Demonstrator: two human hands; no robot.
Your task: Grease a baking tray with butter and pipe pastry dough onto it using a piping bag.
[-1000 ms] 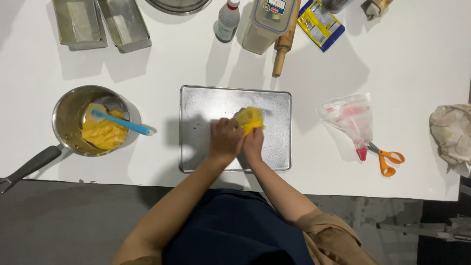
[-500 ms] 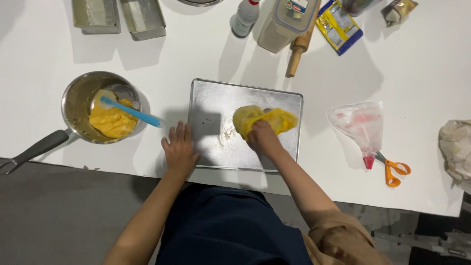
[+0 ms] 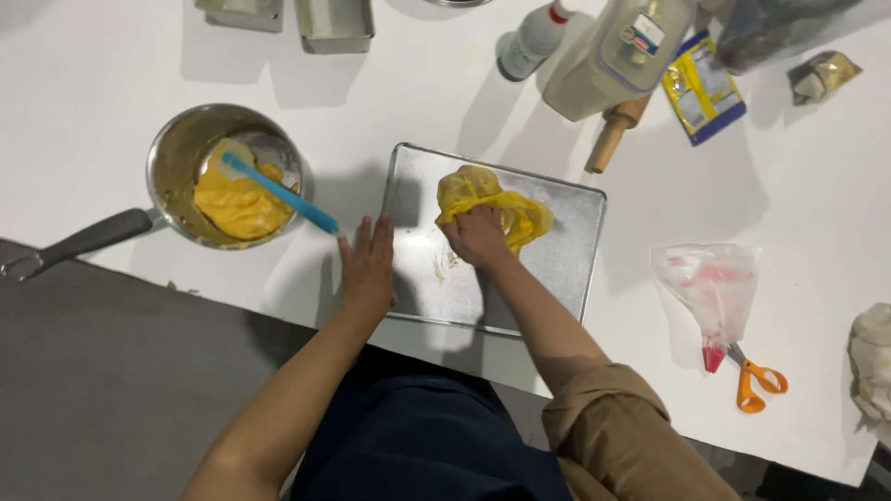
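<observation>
Your right hand point(image 3: 478, 237) grips the yellow-filled bag point(image 3: 492, 204) on the baking tray point(image 3: 566, 269); your left hand point(image 3: 367, 269) lies fingers-spread on the tray's left edge

One tray point(image 3: 566, 269), one pan point(image 3: 186, 153), one spatula point(image 3: 278, 193), two tins point(image 3: 334, 23) far left, one bottle point(image 3: 531, 42), one rolling pin point(image 3: 611, 137), two bags point(image 3: 713, 288), one pair of scissors point(image 3: 756, 380), two hands point(image 3: 367, 269).
</observation>
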